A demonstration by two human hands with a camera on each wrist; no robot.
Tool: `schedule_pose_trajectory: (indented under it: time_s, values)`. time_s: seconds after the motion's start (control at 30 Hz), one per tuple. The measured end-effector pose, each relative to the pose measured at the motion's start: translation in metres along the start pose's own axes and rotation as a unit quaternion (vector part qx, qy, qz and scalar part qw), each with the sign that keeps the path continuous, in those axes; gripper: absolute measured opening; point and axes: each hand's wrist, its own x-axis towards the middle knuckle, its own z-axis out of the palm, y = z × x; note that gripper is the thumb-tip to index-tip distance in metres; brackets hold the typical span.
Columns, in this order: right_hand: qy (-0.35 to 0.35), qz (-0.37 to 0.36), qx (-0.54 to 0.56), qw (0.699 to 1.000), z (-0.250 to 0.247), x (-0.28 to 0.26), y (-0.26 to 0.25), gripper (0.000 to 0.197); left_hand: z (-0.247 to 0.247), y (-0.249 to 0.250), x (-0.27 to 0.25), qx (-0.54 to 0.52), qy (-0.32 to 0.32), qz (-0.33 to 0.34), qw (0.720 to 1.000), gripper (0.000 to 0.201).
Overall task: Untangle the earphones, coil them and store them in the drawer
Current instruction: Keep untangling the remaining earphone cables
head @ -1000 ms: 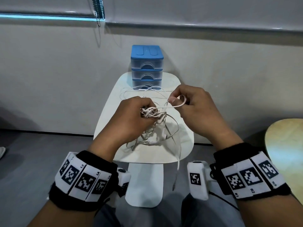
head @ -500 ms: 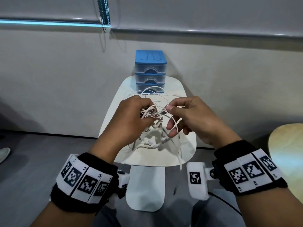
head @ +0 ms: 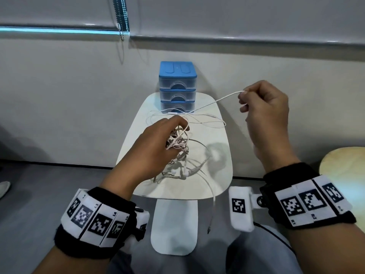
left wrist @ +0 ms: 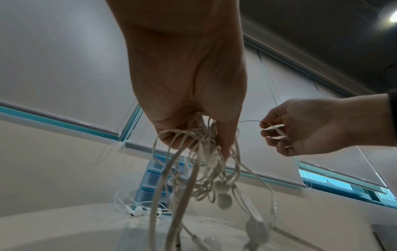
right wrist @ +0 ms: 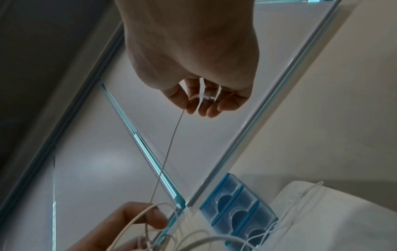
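Note:
A knotted bundle of pale earphone cables (head: pixel 178 147) hangs over the small white table (head: pixel 217 175), gripped by my left hand (head: pixel 158 143). The left wrist view shows the tangle (left wrist: pixel 204 163) dangling from my fingers, with earbuds and a remote at its lower end. My right hand (head: pixel 260 107) is raised up and to the right, pinching one thin white strand (head: pixel 215 101) drawn taut from the tangle; that cable (right wrist: pixel 169 149) runs down from my fingertips in the right wrist view. The blue three-drawer unit (head: pixel 177 89) stands at the table's far edge, all drawers closed.
A second white pair of earphones (left wrist: pixel 137 211) lies loose on the table in front of the drawers. One cable end (head: pixel 212 212) hangs over the table's front edge. A round wooden table (head: pixel 343 171) is at the right. A wall and a blind chain (head: pixel 122 18) are behind.
My right hand has moved up and away to the right, pulling one strand out taut from the tangle. The left hand has stayed over the table holding the bundle.

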Motion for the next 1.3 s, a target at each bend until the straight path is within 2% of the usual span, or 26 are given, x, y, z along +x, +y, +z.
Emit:
schedule_pose_trajectory:
  time_s: [0.13,0.23,0.37,0.47,0.57,0.7,0.83,0.9,0.97,1.07,1.17,1.23,1.3]
  values:
    - [0.002,0.006,-0.01,1.0,-0.011,0.004,0.004,0.022,-0.002,0.004,-0.002,-0.022,-0.025,-0.007,0.999,0.059]
    - [-0.002,0.039,-0.016,0.999,-0.019,0.002,0.014,0.021,0.002,0.002,-0.005,-0.041,-0.047,-0.017,0.998,0.063]
    - [-0.003,0.08,-0.028,0.996,-0.024,0.0,0.028,0.019,0.003,-0.002,-0.007,-0.078,-0.053,-0.023,0.995,0.041]
    - [0.039,0.096,-0.014,0.994,-0.029,0.003,0.035,0.019,0.002,-0.008,-0.008,-0.109,-0.04,-0.033,0.993,0.029]
    - [0.072,0.114,0.008,0.991,-0.034,0.01,0.04,0.018,0.0,-0.013,-0.009,-0.134,-0.034,-0.048,0.989,0.027]
    - [0.047,0.111,-0.052,0.991,-0.032,0.013,0.052,0.019,-0.001,-0.015,-0.007,-0.157,-0.029,-0.059,0.985,0.03]
    - [-0.036,0.137,-0.172,0.975,-0.028,0.003,0.068,0.012,0.001,-0.017,-0.009,-0.171,-0.035,-0.066,0.982,0.027]
    - [-0.076,0.122,-0.226,0.964,-0.023,-0.005,0.07,0.025,0.002,-0.017,-0.01,-0.174,-0.042,-0.062,0.982,0.028]
    - [-0.122,0.059,-0.215,0.967,-0.014,-0.013,0.066,0.041,0.004,-0.018,-0.01,-0.175,-0.049,-0.058,0.982,0.029]
    - [-0.245,-0.011,-0.127,0.961,0.005,-0.022,0.052,0.046,0.005,-0.018,-0.008,-0.17,-0.059,-0.052,0.982,0.032]
    - [-0.374,0.026,-0.08,0.923,0.021,-0.023,0.05,0.043,0.006,-0.013,-0.007,-0.166,-0.076,-0.04,0.982,0.036]
    - [-0.422,0.038,-0.093,0.901,0.025,-0.021,0.05,0.044,0.005,-0.009,-0.007,-0.16,-0.083,-0.028,0.983,0.036]
    - [-0.444,0.018,-0.119,0.888,0.025,-0.02,0.049,0.039,0.003,-0.007,-0.007,-0.156,-0.086,-0.019,0.984,0.031]
